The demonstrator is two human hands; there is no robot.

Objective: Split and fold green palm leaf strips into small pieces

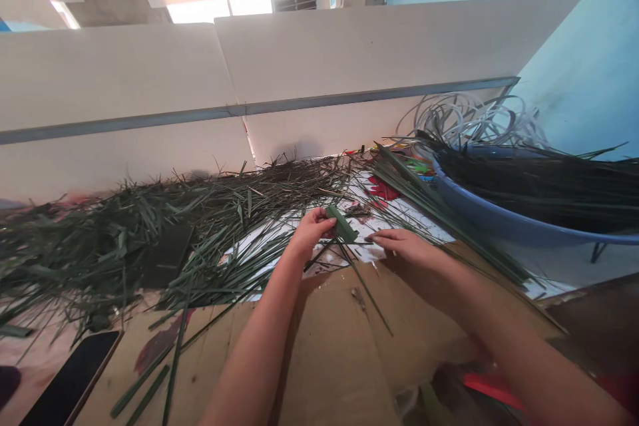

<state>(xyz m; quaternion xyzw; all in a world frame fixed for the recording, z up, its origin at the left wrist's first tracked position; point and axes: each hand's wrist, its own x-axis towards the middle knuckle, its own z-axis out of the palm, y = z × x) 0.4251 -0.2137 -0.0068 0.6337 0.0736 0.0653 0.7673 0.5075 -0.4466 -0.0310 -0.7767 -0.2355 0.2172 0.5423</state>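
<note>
In the middle of the head view, my left hand (315, 226) grips a small folded piece of green leaf (342, 224) between thumb and fingers. The piece is flat and roughly rectangular, with narrow strips hanging below it. Just to its right, my right hand (399, 241) has its fingers pressed together at the end of a thin dark leaf strip (360, 242). That strip runs back toward the folded piece; where the two join is too small to tell. Beneath both hands lie a white sheet (369, 253) and brown cardboard (339, 346).
A large heap of cut green leaf strips (150, 233) spreads along the white panel (150, 153). On the right stands a blue basin (479, 213) full of long dark leaves, with coiled white strapping (474, 116) behind. A phone (72, 379) lies front left.
</note>
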